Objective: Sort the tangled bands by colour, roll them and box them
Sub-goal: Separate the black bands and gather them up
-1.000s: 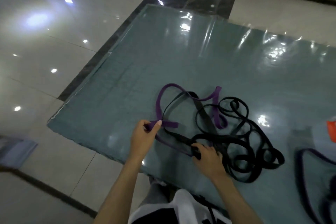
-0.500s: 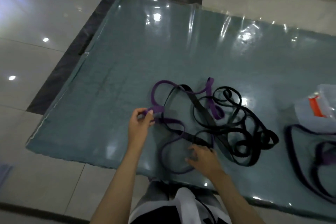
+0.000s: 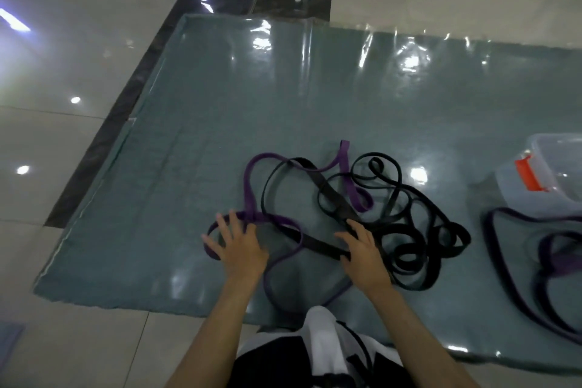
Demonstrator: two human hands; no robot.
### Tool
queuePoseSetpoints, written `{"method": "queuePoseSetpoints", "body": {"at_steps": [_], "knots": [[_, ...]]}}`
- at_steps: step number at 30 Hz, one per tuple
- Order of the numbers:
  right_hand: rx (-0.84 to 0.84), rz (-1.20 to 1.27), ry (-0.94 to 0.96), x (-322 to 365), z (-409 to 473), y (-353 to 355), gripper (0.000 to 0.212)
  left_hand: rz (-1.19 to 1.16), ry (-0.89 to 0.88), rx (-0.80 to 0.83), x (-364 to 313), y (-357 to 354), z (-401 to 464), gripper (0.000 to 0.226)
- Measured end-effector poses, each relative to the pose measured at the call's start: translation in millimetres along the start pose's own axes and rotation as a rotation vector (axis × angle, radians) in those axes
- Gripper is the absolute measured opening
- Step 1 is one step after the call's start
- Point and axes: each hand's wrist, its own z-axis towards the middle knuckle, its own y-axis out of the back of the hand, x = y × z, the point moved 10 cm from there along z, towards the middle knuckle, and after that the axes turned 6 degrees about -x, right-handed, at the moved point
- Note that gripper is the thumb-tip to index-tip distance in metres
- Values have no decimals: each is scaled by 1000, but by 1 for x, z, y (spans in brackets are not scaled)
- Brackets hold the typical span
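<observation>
— Two colours are knotted together on the mat [image 3: 220,104]: a purple band [image 3: 250,189] and a heap of black bands [image 3: 419,230]. How are the hands placed?

— The left hand [image 3: 239,245] is laid flat, fingers spread and straight, on the near loop of the purple band; nothing is gripped by it. The right hand [image 3: 365,252] is set down on a flat black strap at the heap's left edge, fingers extended; whether anything is pinched beneath it cannot be told.

— What could be spoiled from here?

— The purple band is threaded through black loops in at least two places, near the middle and at the far end. If it were dragged out sideways while the black heap is only pressed lightly, the crossings would probably be drawn tighter, or the whole heap would be carried along over the glossy mat. Elastic under tension could also snap back once released. Loops are better lifted clear one at a time.

— And the containers?

— One clear plastic box [image 3: 544,173] with an orange latch [image 3: 529,175] is seen at the right edge, partly cut off. Nothing can be made out inside it, though its interior is only partly shown. A separate dark purple band [image 3: 541,249] is lying unrolled just in front of it, on the mat and not in the box. Nothing appears rolled or boxed yet.
</observation>
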Motion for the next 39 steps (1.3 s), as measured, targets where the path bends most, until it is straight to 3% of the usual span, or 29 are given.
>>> {"method": "queuePoseSetpoints", "body": {"at_steps": [3, 5, 7, 10, 12, 15, 17, 20, 23, 26, 29, 31, 32, 35, 39], "knots": [[-57, 87, -34, -15, 4, 8, 52, -8, -193, -57, -36, 4, 1, 31], [-74, 137, -40, -23, 5, 11, 50, -123, -175, 144, -46, -15, 0, 38], [-68, 179, -39, -25, 6, 10, 45, -90, -145, 354, -48, -37, -13, 48], [-112, 301, -41, -28, 9, 13, 35, -1, -168, 352, -45, -46, -29, 32], [-140, 477, -108, -37, 9, 13, 33, -79, -121, 351, -40, -49, -33, 17], [-39, 868, -358, -57, -1, -4, 27, -457, 72, 422, -37, -50, -35, 10], [112, 955, -429, -58, -12, -25, 20, -770, 243, 481, -45, -47, -40, 7], [346, 1022, -437, -45, -27, -50, 18, -1046, 351, 561, -73, -35, -50, 3], [470, 1097, -449, -26, -33, -57, 41, -1291, 402, 606, -105, -26, -59, 7], [579, 1179, -443, -18, -34, -59, 60, -1465, 404, 632, -131, -25, -67, 26], [594, 1212, -346, -19, -37, -44, 38, -1477, 332, 598, -143, -30, -67, 33], [484, 1187, -258, -31, -30, -28, 11, -1410, 258, 563, -145, -37, -66, 31], [402, 1182, -237, -40, -25, -19, 8, -1302, 195, 512, -142, -40, -63, 30], [230, 1228, -274, -68, -15, -1, 18, -843, -8, 389, -137, -55, -59, 36], [97, 1325, -275, -82, -9, 18, 31, -621, -68, 527, -140, -95, -73, 63]]}}
